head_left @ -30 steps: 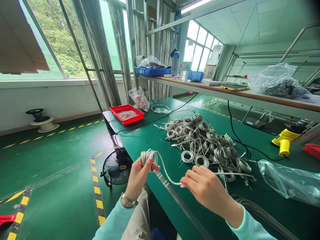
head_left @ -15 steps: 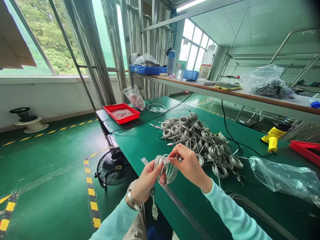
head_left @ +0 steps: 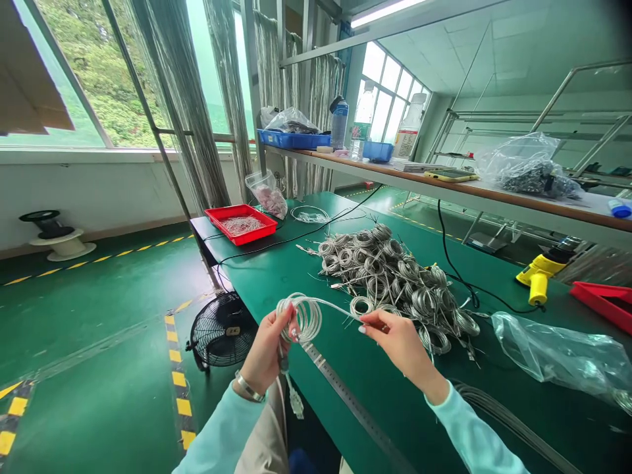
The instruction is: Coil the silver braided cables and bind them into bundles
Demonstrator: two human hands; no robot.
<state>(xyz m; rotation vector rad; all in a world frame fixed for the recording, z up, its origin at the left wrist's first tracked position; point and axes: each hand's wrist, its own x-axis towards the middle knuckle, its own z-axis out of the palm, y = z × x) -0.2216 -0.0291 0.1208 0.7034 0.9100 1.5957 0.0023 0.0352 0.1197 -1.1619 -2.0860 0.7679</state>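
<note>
A coiled cable (head_left: 310, 317) is pinched in my left hand (head_left: 270, 342), its loops standing up above the table edge. From that hand the cable's USB plug (head_left: 296, 403) hangs down. My right hand (head_left: 395, 339) pinches the free length of the same cable, drawn out to the right of the coil. Behind my right hand lies a large pile of coiled cables (head_left: 380, 263) on the green table (head_left: 276, 276). A metal ruler (head_left: 345, 396) runs along the table's near edge, below the coil.
A red tray (head_left: 241, 225) of thin pieces sits at the far left, near a bag of pink items (head_left: 267, 197). A yellow heat gun (head_left: 540, 273) and a clear plastic bag (head_left: 557, 349) lie to the right. A black fan (head_left: 222, 329) stands on the floor.
My right hand has moved away from the coil to the right, pulling out a length of cable. My left hand has shifted slightly left with the coil.
</note>
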